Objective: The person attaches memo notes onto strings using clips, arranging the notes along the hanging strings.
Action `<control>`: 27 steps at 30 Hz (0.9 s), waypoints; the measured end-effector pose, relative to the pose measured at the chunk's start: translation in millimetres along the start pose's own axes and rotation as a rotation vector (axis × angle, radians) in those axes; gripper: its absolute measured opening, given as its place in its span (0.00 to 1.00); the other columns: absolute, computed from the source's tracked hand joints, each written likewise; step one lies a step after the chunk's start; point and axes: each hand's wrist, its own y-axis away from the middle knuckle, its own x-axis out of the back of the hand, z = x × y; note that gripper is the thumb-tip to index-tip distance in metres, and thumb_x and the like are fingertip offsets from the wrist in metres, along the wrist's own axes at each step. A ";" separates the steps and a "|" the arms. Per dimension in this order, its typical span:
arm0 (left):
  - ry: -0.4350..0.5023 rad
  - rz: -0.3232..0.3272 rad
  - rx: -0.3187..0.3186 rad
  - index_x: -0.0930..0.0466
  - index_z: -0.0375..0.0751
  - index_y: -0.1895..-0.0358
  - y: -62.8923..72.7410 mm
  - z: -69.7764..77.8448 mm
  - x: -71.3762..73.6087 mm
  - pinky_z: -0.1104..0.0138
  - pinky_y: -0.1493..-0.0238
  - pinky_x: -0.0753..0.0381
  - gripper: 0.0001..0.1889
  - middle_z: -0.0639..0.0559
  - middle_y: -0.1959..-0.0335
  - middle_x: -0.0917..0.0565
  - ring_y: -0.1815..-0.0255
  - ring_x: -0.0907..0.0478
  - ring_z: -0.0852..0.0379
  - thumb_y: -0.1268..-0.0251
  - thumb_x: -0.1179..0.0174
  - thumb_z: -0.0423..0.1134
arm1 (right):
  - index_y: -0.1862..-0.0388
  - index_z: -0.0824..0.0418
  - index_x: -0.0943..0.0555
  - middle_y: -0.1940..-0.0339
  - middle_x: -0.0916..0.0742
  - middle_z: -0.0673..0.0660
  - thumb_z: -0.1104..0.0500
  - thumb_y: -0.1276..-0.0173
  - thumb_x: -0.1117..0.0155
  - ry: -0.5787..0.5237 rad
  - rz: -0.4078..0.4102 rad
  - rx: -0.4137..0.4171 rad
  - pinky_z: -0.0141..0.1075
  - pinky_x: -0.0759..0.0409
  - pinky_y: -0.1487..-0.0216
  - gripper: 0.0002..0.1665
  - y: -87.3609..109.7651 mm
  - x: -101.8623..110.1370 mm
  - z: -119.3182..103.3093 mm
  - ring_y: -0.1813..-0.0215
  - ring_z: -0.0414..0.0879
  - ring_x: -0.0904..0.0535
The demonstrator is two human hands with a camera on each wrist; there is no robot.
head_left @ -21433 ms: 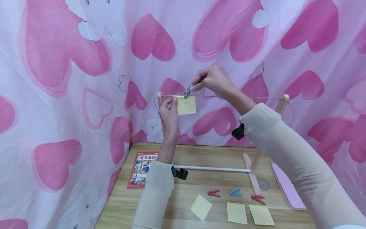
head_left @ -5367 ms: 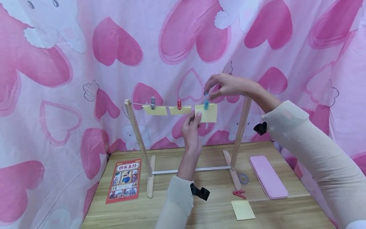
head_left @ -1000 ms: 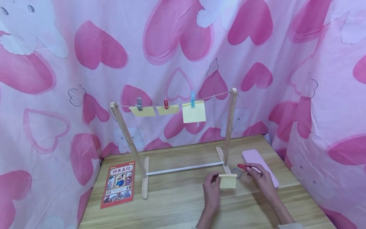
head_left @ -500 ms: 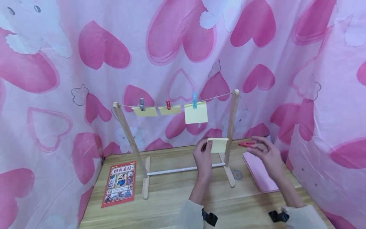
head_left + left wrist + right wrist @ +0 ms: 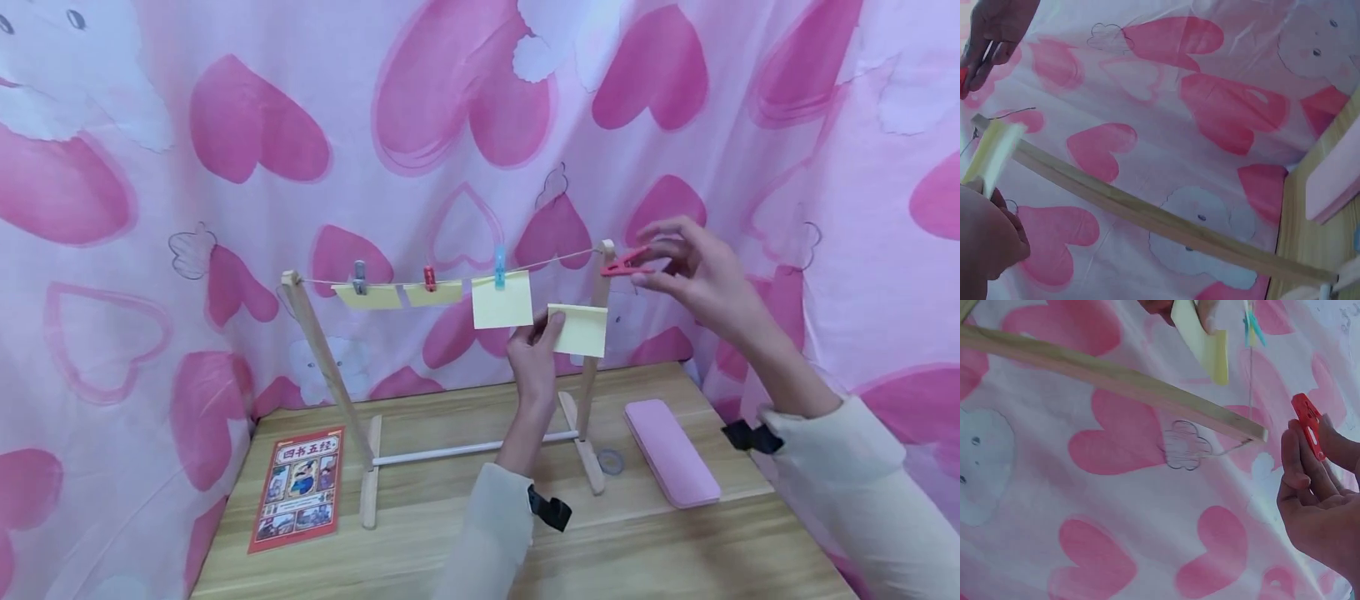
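Observation:
Between thumb and fingers, my left hand (image 5: 534, 362) pinches a yellow sticky note (image 5: 581, 332) by its left side, its top edge folded over. The note is just below the string (image 5: 562, 258), in front of the right post (image 5: 594, 375). My right hand (image 5: 701, 271) pinches a red clothespin (image 5: 626, 263) by the post's top; the right wrist view shows this clothespin (image 5: 1309, 427) between thumb and fingertips. Along the string hang several notes: one under a grey clothespin (image 5: 360, 277), one under a red clothespin (image 5: 429, 278), and one note (image 5: 502, 307) under a blue clothespin (image 5: 500, 267).
The wooden rack has a left post (image 5: 330, 375) and a white crossbar (image 5: 472, 449) low between its feet. A red illustrated booklet (image 5: 298, 490) lies at the left of the table (image 5: 420, 550). To the right are a tape roll (image 5: 611, 462) and a pink case (image 5: 671, 454).
Over the last second both hands have risen from the table to string height with the note and red clothespin. Earlier, the three hanging notes were clipped up from left to right.

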 end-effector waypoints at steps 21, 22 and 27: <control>0.409 0.191 -0.061 0.27 0.37 0.28 -33.8 5.8 -27.8 0.60 0.28 0.25 0.29 0.59 0.53 0.15 0.46 0.20 0.60 0.30 0.29 0.29 | 0.54 0.70 0.12 0.35 0.18 0.65 0.65 0.35 0.18 0.252 -0.257 -0.025 0.62 0.26 0.33 0.15 -94.4 -11.8 -38.8 0.28 0.63 0.28; 0.411 0.195 -0.060 0.27 0.36 0.29 -34.8 6.5 -28.3 0.60 0.28 0.25 0.29 0.59 0.53 0.16 0.46 0.20 0.60 0.30 0.30 0.30 | 0.54 0.71 0.12 0.35 0.19 0.65 0.65 0.35 0.18 0.252 -0.265 -0.040 0.65 0.27 0.32 0.15 -96.8 -12.6 -39.2 0.27 0.63 0.29; 0.413 0.190 -0.039 0.26 0.41 0.30 -38.2 8.4 -28.3 0.58 0.24 0.27 0.27 0.59 0.53 0.15 0.45 0.20 0.59 0.28 0.30 0.32 | 0.58 0.70 0.11 0.35 0.19 0.66 0.64 0.35 0.19 0.245 -0.287 -0.079 0.64 0.27 0.33 0.11 -104.9 -16.4 -37.3 0.28 0.63 0.30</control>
